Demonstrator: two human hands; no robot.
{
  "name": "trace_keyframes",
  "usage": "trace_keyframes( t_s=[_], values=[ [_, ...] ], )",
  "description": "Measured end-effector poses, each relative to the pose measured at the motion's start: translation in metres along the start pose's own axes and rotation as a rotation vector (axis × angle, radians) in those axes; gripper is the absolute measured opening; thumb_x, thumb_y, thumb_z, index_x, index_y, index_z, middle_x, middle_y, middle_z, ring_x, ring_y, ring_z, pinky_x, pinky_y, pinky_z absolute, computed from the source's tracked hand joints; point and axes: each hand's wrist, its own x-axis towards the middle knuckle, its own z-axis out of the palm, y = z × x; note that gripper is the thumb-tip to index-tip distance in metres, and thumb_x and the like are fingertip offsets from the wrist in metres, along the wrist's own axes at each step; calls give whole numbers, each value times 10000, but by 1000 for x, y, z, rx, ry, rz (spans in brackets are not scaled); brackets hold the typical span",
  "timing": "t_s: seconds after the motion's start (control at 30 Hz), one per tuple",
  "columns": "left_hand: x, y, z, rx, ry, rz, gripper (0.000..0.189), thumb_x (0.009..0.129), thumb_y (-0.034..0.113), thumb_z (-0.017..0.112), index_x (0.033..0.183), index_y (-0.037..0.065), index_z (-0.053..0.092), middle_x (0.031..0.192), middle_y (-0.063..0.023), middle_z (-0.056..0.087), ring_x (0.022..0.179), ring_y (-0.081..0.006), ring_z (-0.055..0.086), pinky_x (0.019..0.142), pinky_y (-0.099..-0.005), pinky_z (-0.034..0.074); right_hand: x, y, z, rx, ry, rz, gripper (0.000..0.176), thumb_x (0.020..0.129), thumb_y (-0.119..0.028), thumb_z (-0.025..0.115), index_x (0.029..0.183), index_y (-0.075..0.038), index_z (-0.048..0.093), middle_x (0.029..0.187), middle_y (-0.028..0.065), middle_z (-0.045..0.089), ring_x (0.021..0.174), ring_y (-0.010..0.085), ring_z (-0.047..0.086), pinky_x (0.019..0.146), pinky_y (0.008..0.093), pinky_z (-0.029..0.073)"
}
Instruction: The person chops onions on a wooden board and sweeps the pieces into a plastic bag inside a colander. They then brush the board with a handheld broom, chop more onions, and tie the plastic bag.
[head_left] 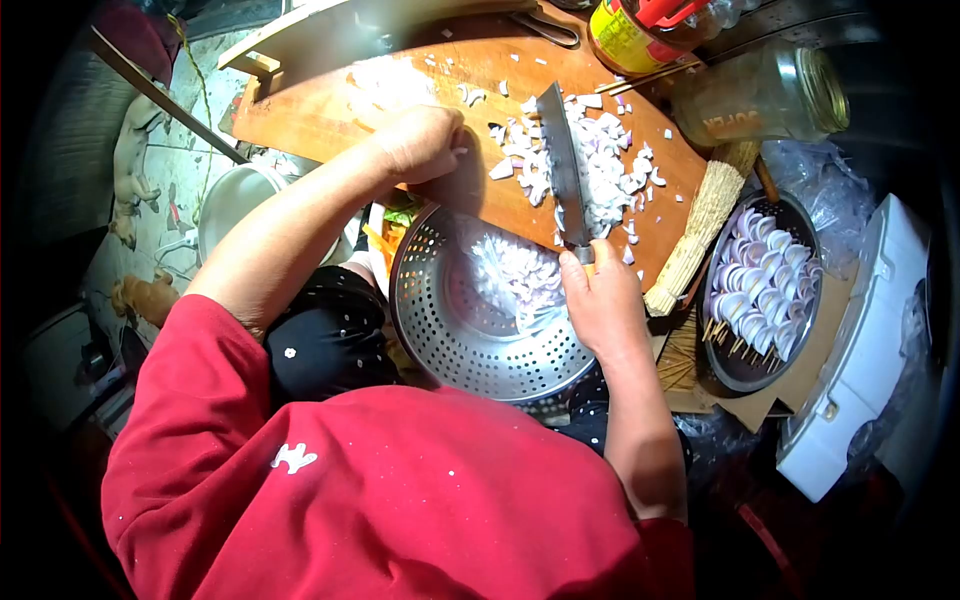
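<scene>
My right hand (608,305) grips the handle of a cleaver (562,160), whose blade stands on edge among chopped red onion (612,165) on a wooden cutting board (470,190). White and purple onion pieces lie on both sides of the blade. My left hand (425,142) is closed over the board, left of the onion; its inner side is hidden, so I cannot see whether anything is in it. Below the board's near edge, a perforated metal colander (430,340) sits at my lap with more chopped onion (515,275) in it.
Skewered onion slices (762,275) fill a dark oval basket (708,360) at right. Beside the board lie a straw brush (705,225) and a glass jar (760,95). A yellow-labelled container (635,35) stands behind. A pot (235,205) and dogs (150,298) are at left.
</scene>
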Motion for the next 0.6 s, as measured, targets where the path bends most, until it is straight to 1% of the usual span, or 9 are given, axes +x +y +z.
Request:
trace_keyframes(
  t_s=[0.03,0.1,0.2,0.27,0.33,0.4,0.47,0.53,0.6],
  values=[
    [0,4,3,-3,-2,-2,181,774,171,710,899,44,679,827,-191,682,800,-350,670,739,-410,526,-1,-1,1,-2,-4,1,310,939,-295,601,974,13,588,817,242,660,781,437,640,684,478,493],
    [1,13,10,-121,48,36,187,777,173,713,917,52,685,840,-181,688,803,-337,674,735,-405,529,-3,-2,2,42,-6,-45,333,931,-323,590,981,5,557,816,274,657,798,467,643,710,533,503],
    [9,31,23,-253,97,2,217,775,186,740,922,38,681,850,-156,700,808,-289,687,734,-380,534,3,7,14,-20,-70,4,328,930,-318,596,973,4,556,799,274,656,782,472,643,703,534,503],
    [8,40,21,-352,128,1,249,775,191,763,938,23,681,866,-145,710,819,-250,693,743,-361,541,4,7,11,3,-57,-18,322,929,-314,598,968,2,554,794,274,655,779,474,642,699,536,501],
    [9,40,23,-368,115,-4,241,782,188,758,939,22,682,863,-143,712,814,-247,693,747,-359,542,1,8,11,33,-50,-32,316,928,-309,601,964,1,552,789,274,654,776,476,641,695,539,499],
    [10,38,28,-385,97,-9,233,788,185,752,940,22,683,860,-142,714,810,-244,694,750,-358,543,-2,8,11,56,34,-72,282,924,-270,616,948,9,578,781,242,640,757,439,629,676,485,482],
    [11,34,33,-451,79,6,198,799,168,737,930,29,686,837,-130,715,796,-240,695,747,-353,544,0,9,13,59,-10,-53,284,925,-268,615,951,12,578,780,241,641,757,436,632,675,480,483],
    [11,35,37,-404,107,27,174,806,160,728,921,35,690,828,-124,714,787,-241,696,744,-353,544,0,11,13,60,-43,-36,285,926,-267,614,954,15,578,779,241,643,757,433,634,674,475,483],
    [12,33,39,-354,144,42,151,813,153,719,912,42,693,818,-118,713,777,-241,696,741,-352,545,2,11,14,40,-63,-41,309,927,-297,601,963,5,542,793,280,648,788,483,632,697,547,489]
  ],
)
